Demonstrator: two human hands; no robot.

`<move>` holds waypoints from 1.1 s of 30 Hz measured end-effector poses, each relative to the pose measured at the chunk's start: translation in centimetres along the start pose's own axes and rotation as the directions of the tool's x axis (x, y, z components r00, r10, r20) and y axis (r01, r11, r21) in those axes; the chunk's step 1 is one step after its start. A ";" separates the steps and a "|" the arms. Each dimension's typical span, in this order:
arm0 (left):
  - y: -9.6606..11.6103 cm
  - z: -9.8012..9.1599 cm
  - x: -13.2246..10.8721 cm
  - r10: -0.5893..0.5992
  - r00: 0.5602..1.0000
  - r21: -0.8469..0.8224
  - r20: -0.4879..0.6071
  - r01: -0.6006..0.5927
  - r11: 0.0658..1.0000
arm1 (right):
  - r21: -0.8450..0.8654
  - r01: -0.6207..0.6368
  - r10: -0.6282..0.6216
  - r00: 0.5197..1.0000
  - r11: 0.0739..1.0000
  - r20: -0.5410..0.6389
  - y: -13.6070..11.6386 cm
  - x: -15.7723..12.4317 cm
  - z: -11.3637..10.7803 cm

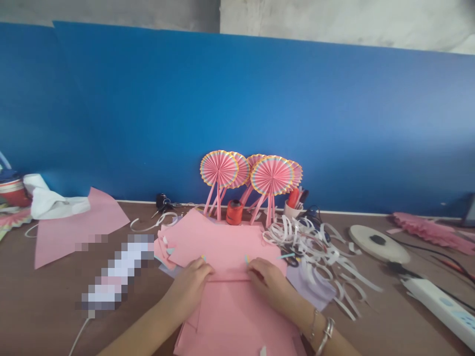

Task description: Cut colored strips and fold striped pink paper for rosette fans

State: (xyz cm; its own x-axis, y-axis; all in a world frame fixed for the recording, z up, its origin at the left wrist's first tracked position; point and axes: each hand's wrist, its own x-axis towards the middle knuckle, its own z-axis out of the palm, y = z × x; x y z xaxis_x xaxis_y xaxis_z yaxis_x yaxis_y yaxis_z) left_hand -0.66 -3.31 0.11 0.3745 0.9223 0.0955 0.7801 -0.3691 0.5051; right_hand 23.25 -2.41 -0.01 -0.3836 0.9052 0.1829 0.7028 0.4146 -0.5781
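My left hand (192,278) and my right hand (267,278) both have curled fingers, one at each end of a narrow fold in a pink sheet of paper (230,271). Small yellow and blue bits of edge show by the fingertips of each hand. The fold lies across a stack of pink paper (241,321). More loose pink sheets (211,240) spread out just beyond the hands. A metal bracelet and a bangle (326,336) circle my right wrist.
Several pleated pink paper fans (272,176) stand behind a red thread spool (234,212). Curled white paper strips (308,242) heap over scissors (294,260) on the right. A power strip (441,306), a round cream disc (378,244) and a pen cup (293,210) also lie about.
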 end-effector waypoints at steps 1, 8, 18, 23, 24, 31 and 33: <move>-0.2 0.1 0.0 0.003 1.000 -0.002 -0.012 -0.003 1.000 | -0.003 -0.002 0.002 1.000 1.000 0.003 0.1 0.1 0.1; -0.7 0.5 0.3 0.019 0.999 0.006 -0.038 -0.018 1.000 | 0.018 -0.062 0.062 0.998 0.998 -0.019 1.0 0.5 0.8; -0.4 0.4 0.3 0.002 1.000 0.053 0.001 -0.002 0.999 | -0.019 -0.073 0.073 0.997 0.997 -0.017 1.0 0.7 1.2; -0.3 0.4 0.3 0.000 1.000 0.094 0.021 -0.002 0.996 | -0.055 -0.061 0.061 0.998 0.997 -0.016 1.1 0.7 1.4; -0.2 0.4 0.3 0.001 1.000 0.116 0.021 -0.004 0.993 | -0.065 -0.061 0.060 0.998 0.996 -0.015 1.1 0.8 1.4; 0.3 0.5 0.2 0.090 0.994 0.340 0.057 -0.104 0.935 | -0.172 -0.040 0.039 0.999 0.984 -0.006 0.6 0.5 1.1; 0.2 0.8 0.3 0.202 0.979 0.409 0.038 -0.200 0.890 | -0.218 0.013 -0.011 1.000 0.976 0.010 0.1 0.3 1.1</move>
State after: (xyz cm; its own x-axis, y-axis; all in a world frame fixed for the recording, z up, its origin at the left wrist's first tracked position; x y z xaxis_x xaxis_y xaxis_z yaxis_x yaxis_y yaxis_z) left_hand 0.05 -3.21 -0.46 0.5435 0.8234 0.1631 0.8246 -0.5600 0.0797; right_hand 22.58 -2.14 -0.86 -0.3977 0.8995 0.1812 0.8112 0.4369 -0.3886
